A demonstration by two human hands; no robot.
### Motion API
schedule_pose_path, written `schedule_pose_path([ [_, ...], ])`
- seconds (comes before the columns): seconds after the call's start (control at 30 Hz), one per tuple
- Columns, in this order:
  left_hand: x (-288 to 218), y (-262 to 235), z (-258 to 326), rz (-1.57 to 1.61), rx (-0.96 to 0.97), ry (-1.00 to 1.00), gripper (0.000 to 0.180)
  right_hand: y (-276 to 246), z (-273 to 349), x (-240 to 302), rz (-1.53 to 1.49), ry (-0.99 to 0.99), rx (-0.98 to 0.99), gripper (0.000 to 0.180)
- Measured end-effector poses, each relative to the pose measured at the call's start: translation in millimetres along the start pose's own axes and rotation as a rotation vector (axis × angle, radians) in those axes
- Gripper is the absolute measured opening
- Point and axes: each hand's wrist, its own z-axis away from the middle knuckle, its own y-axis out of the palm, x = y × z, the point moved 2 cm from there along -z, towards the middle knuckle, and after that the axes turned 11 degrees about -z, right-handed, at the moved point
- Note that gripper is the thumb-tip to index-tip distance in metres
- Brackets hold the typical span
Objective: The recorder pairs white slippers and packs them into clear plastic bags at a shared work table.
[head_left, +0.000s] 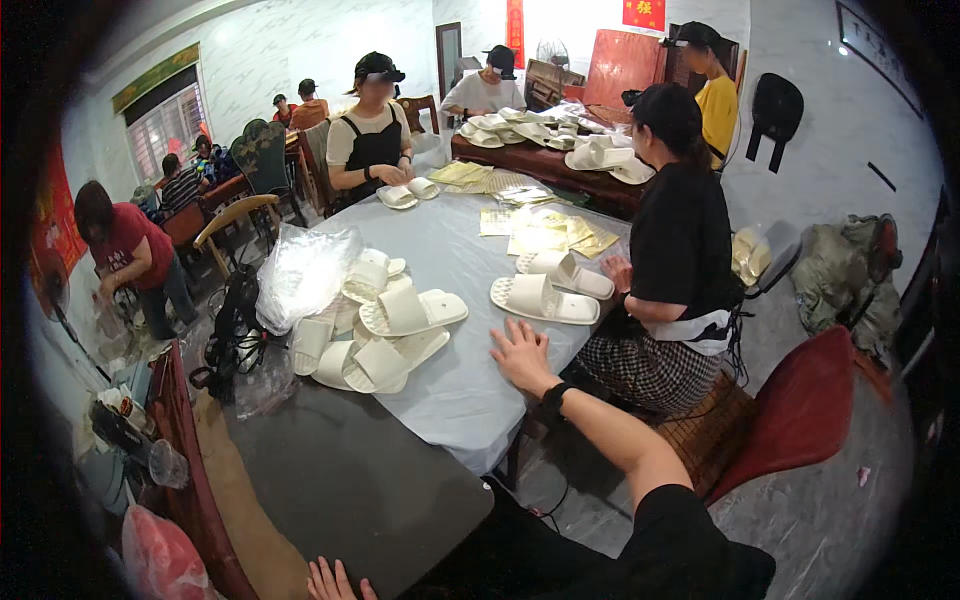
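Observation:
My right hand (524, 357) rests on the grey-covered table (465, 405), fingers spread and nothing in them. Just beyond its fingertips lies a cream slipper (545, 300), with another cream slipper (566, 270) behind it. My left hand (340, 583) shows only in part at the lower edge, its fingers apart against the dark grey board (350, 480). To the left of my right hand, several cream slippers (405, 312) are heaped together, some leaning on others. A crumpled clear plastic bag (300, 275) sits against that heap.
Across the table a person (372, 140) handles a pair of slippers (408, 193). Another person in black (680, 220) sits at the right edge. Yellow-gold packets (560, 232) lie between them. More slippers (530, 128) cover a back table. A red chair (800, 410) stands right.

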Motion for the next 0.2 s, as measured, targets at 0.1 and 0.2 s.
schedule_pose_path([
  [0.1,-0.7,0.7,-1.9,-0.015,0.008,-0.006,0.046,0.1,1.3,1.2,0.011,0.008,-0.047,0.046],
  [0.2,1.5,6.0,-1.6,0.012,-0.015,0.0,0.047,-1.1,3.0,5.0,-0.026,-0.002,-0.038,0.048],
])
